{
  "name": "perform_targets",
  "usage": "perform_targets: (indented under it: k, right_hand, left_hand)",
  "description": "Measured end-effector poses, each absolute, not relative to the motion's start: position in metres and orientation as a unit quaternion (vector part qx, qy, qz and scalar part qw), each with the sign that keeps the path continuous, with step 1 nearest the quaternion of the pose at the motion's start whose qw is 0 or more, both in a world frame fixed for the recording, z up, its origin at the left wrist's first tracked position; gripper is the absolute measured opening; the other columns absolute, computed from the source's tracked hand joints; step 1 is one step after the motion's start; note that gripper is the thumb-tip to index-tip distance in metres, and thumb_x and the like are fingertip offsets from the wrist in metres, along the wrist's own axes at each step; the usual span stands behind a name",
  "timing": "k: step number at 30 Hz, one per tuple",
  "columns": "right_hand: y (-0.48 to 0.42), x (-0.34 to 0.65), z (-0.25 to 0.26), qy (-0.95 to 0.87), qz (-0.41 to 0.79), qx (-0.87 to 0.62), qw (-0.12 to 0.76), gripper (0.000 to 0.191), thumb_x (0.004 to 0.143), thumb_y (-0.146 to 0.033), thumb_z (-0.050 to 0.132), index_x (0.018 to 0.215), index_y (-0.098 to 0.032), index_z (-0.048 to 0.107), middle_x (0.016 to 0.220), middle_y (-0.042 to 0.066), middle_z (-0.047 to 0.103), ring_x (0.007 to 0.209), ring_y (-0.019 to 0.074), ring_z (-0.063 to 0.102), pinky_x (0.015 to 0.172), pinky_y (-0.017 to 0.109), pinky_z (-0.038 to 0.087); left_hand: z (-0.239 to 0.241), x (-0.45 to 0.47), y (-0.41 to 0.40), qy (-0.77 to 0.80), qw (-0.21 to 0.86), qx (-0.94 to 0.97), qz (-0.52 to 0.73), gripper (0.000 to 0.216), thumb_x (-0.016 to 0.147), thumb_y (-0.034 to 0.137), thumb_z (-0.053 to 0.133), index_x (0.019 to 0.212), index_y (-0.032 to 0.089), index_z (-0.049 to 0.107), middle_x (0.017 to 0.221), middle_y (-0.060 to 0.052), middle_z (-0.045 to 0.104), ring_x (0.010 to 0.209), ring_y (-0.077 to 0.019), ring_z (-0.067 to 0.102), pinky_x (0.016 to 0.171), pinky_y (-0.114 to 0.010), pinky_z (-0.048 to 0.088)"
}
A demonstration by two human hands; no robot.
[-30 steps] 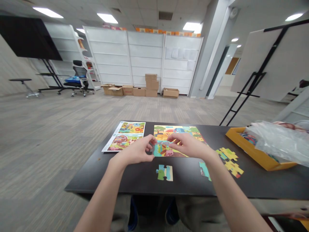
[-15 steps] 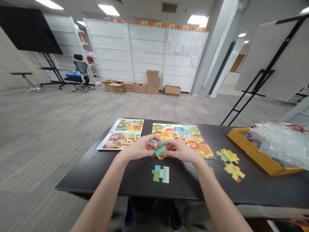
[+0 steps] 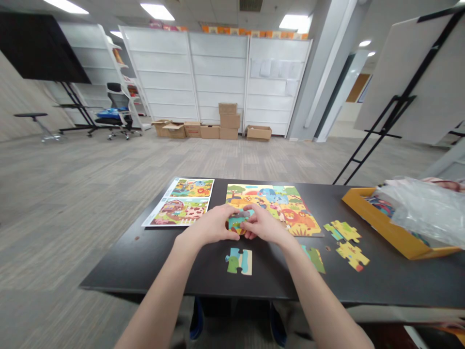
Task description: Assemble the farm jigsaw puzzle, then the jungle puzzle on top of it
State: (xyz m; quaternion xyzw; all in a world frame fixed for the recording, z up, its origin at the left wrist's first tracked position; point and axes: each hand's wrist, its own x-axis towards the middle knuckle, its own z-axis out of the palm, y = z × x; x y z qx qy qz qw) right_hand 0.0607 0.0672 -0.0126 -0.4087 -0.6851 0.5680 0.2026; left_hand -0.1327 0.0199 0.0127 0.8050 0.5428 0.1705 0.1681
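My left hand (image 3: 215, 224) and my right hand (image 3: 268, 225) meet at the near left corner of a partly assembled jigsaw puzzle (image 3: 271, 198). Between them is a teal puzzle piece (image 3: 237, 221) with green and brown parts, its edges pinched by fingers from both sides. Fingers hide some of its outline, and I cannot tell whether it touches the puzzle. Closer to me lies a loose blue, green and cream puzzle piece (image 3: 234, 261). A green and teal piece (image 3: 317, 259) shows beside my right forearm, partly covered by it.
Several yellow puzzle pieces (image 3: 351, 253) lie right of the puzzle. A yellow box (image 3: 395, 232) holding a clear plastic bag (image 3: 428, 208) stands at the table's right. On the left is a printed picture sheet (image 3: 160, 212). The black table's front edge (image 3: 203, 293) runs close to me.
The teal piece has turned from a tilted, corner-down pose to a more level one. My hands have drawn closer around it. More of the green piece by my right forearm shows.
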Motion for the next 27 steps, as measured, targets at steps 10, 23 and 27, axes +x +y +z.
perform_targets:
  k: [10, 23, 27]
  right_hand:
    - [0.067, 0.081, 0.004, -0.755, 0.407, -0.451, 0.247, 0.036, 0.089, -0.027, 0.065, 0.121, -0.020, 0.053, 0.078, 0.001, 0.071, 0.069, 0.0174, 0.069, 0.067, 0.031, 0.052]
    - [0.055, 0.083, 0.009, -0.757, 0.461, -0.386, 0.255, 0.023, 0.088, -0.032, 0.065, 0.108, -0.020, 0.060, 0.079, 0.003, 0.070, 0.073, 0.0184, 0.068, 0.068, 0.032, 0.053]
    - [0.053, 0.084, 0.010, -0.775, 0.436, -0.386, 0.244, 0.024, 0.088, -0.034, 0.066, 0.108, -0.020, 0.063, 0.082, 0.004, 0.072, 0.076, 0.0189, 0.069, 0.071, 0.033, 0.052]
  left_hand:
    - [0.010, -0.147, 0.018, 0.564, 0.174, 0.792, 0.152, 0.049, 0.073, 0.035, 0.078, 0.120, 0.021, 0.071, 0.124, -0.009, 0.071, 0.113, -0.0309, 0.065, 0.099, -0.039, 0.048]
    - [0.003, -0.151, 0.017, 0.551, 0.183, 0.802, 0.141, 0.051, 0.080, 0.038, 0.073, 0.127, 0.021, 0.070, 0.140, -0.012, 0.060, 0.125, -0.0306, 0.058, 0.109, -0.042, 0.043]
    - [0.003, -0.149, 0.015, 0.546, 0.166, 0.810, 0.135, 0.046, 0.083, 0.038, 0.070, 0.126, 0.020, 0.070, 0.136, -0.012, 0.062, 0.123, -0.0316, 0.058, 0.108, -0.044, 0.044]
